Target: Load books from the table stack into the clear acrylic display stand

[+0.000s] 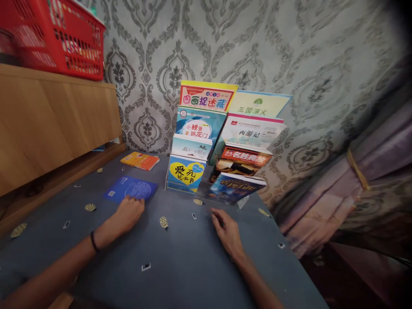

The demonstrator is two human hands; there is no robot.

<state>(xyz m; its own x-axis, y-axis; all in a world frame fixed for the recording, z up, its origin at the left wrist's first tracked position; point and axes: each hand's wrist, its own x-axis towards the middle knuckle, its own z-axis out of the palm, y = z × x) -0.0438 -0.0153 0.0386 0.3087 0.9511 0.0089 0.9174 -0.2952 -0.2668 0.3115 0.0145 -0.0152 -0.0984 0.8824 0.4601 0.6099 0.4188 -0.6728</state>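
My left hand [130,213] is at the near edge of a blue book [128,188] lying on the table at the left. Its fingers are bent together over that edge; the thumb is hidden. My right hand [227,231] hovers over or rests on the table, fingers loosely bent and apart, with nothing in it. Just beyond it a tiered stand [202,191] holds books in two columns. Lowest on the left is a blue book with a yellow heart [186,174]; lowest on the right is a dark blue book [233,189].
An orange book [140,161] lies behind the blue one. The grey-blue table cover [180,266] has pineapple prints. A wooden cabinet [58,124] with a red basket [71,43] stands at the left. Patterned wallpaper is behind, and a tied curtain [337,184] hangs at the right.
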